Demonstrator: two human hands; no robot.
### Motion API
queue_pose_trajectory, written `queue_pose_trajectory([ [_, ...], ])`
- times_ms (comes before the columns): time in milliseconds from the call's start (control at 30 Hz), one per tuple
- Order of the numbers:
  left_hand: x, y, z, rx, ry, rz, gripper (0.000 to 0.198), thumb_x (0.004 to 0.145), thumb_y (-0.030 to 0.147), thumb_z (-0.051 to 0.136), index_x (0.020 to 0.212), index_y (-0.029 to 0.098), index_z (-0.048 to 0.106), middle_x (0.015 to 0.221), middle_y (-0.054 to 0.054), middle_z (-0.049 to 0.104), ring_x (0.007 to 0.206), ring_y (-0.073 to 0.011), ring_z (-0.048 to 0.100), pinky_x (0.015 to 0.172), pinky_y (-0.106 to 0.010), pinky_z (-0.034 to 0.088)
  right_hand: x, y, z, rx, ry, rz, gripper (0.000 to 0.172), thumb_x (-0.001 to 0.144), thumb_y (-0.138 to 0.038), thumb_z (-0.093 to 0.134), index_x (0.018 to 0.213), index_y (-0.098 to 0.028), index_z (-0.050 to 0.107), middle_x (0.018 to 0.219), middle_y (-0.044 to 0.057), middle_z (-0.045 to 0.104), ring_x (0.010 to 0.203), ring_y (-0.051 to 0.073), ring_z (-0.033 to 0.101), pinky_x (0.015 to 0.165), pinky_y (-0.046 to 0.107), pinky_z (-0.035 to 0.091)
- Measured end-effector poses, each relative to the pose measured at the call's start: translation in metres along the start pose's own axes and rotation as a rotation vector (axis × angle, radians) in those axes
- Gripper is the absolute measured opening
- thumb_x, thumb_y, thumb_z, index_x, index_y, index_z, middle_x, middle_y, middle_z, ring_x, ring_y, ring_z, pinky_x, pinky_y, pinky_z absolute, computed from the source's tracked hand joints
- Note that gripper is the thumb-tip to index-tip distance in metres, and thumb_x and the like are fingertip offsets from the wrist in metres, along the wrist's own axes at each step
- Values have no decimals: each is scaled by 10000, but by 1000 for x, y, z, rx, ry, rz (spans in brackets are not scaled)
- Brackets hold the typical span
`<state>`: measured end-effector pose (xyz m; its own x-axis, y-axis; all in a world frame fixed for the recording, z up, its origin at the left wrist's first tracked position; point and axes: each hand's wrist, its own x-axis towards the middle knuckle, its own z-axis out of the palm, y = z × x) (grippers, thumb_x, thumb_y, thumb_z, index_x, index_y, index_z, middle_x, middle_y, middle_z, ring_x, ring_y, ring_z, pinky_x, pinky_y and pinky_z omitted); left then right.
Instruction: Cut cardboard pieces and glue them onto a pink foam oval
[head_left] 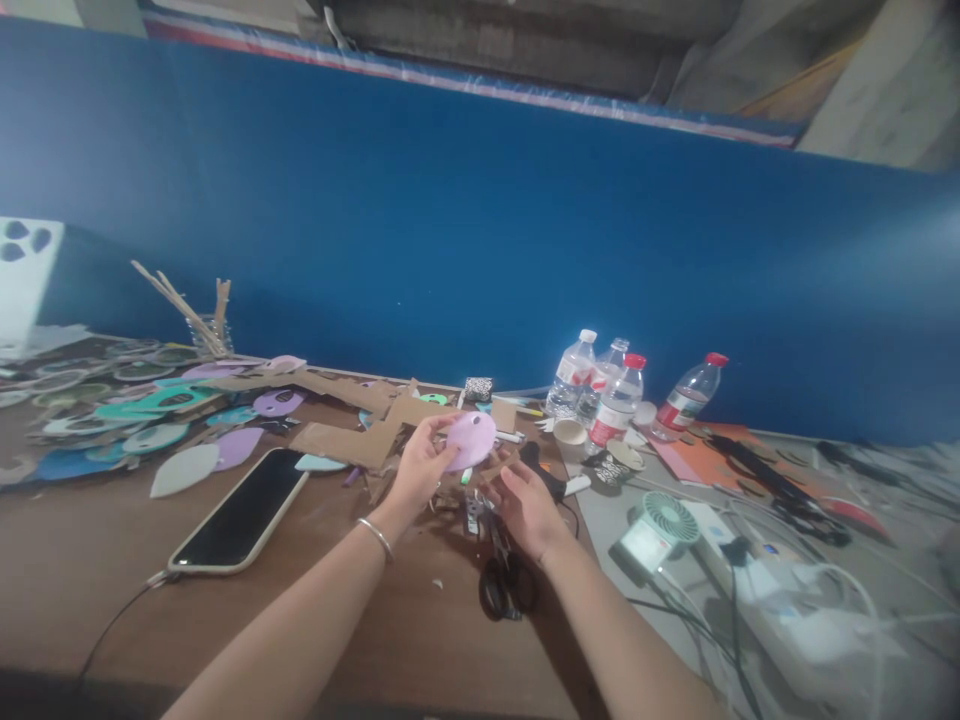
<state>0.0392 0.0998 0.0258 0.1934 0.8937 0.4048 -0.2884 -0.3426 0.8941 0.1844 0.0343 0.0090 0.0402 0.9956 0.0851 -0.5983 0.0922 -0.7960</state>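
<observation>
A round lilac piece (472, 440) with a small dark hole near its top is pinched between the thumb and fingers of my left hand (421, 465). Just to its right, my right hand (525, 508) has its thumb and fingers near a small brown strip (501, 464); whether they grip it is too blurred to tell. Black-handled scissors (506, 588) lie on the brown table below my right hand. Brown cardboard pieces (356, 442) spread out behind and left of my left hand.
A phone (241, 512) with a cable lies at the left, before a pile of coloured cutouts (161, 402). Several bottles (619, 405) stand at the back right. A small green fan (670, 520) and a white power strip (772, 610) are at the right.
</observation>
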Motion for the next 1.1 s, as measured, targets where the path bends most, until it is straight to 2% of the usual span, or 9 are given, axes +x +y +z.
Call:
queue_pose_trajectory([
  [100,0,-1,0,26,2,10,315,696,196,596,988,170,481,1195,-107,525,1039,-216,533,785,-312,469,1,0,-1,-12,30,-24,303,672,-244,701,966,-204,641,998,29,633,826,138,589,782,279,462],
  [267,0,0,-1,66,-32,21,339,697,176,593,1015,179,476,1204,-103,519,1020,-200,550,803,-309,467,4,2,-5,-40,151,-44,185,619,-244,730,771,-187,643,722,-29,609,621,86,544,617,218,449],
  [433,0,-1,-3,120,-72,34,465,692,164,601,1129,200,444,1275,-115,463,893,-168,606,741,-284,493,5,1,-6,-111,313,-77,224,539,-236,758,678,-172,595,607,-57,555,511,72,487,530,212,419],
  [567,1,-3,-4,164,-64,0,547,662,182,637,1181,193,464,1258,-124,491,885,-181,613,739,-286,505,7,0,-9,-198,355,-134,226,533,-257,755,661,-154,601,595,-44,559,498,79,485,520,227,417],
  [733,0,-5,-6,214,-97,-48,482,663,222,636,1133,185,536,1099,-106,599,837,-205,628,681,-302,527,9,2,-14,-288,390,-159,219,524,-280,753,629,-147,614,564,-32,561,491,94,488,511,240,413],
  [1100,-1,1,-4,279,-102,5,486,661,189,619,1142,195,550,1122,-106,596,877,-216,618,717,-320,515,8,1,-15,-497,415,-214,212,560,-320,720,630,-147,619,526,-20,558,513,120,506,543,256,430],
])
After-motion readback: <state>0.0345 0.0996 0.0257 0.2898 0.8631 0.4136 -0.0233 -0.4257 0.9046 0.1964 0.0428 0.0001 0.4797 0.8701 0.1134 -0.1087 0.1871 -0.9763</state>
